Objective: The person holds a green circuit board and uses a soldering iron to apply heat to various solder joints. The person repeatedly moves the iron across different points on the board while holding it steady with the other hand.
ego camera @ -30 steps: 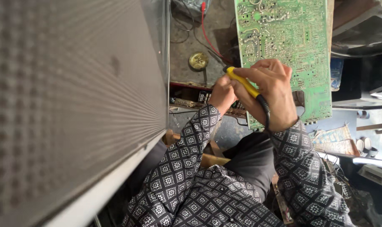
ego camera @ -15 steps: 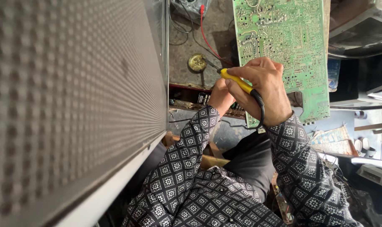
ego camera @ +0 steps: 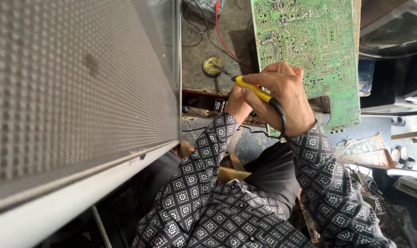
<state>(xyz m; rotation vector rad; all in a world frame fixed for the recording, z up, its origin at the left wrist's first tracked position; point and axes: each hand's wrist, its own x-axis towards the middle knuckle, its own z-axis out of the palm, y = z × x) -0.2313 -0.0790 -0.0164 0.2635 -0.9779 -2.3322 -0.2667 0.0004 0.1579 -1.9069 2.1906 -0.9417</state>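
Observation:
My right hand (ego camera: 284, 98) grips a yellow-handled soldering iron (ego camera: 253, 89) with a black cord. Its metal tip points up and left and reaches the round brass-coloured tin (ego camera: 212, 65) on the worn bench top. A green circuit board (ego camera: 309, 50), solder side up, lies just behind and to the right of the hand. My left hand (ego camera: 237, 104) sits under and behind the right hand at the bench edge. It is mostly hidden, so I cannot see what it holds. Both arms wear dark sleeves with a white diamond pattern.
A large grey panel with a dotted surface (ego camera: 75, 92) fills the left side. A red wire (ego camera: 222, 39) runs across the bench above the tin. Dark appliance casings (ego camera: 392, 32) and loose wiring (ego camera: 369, 183) crowd the right side.
The soldering iron's tip has swung left, away from the green board and onto the round tin. The view has shifted slightly; the left hand stays in place.

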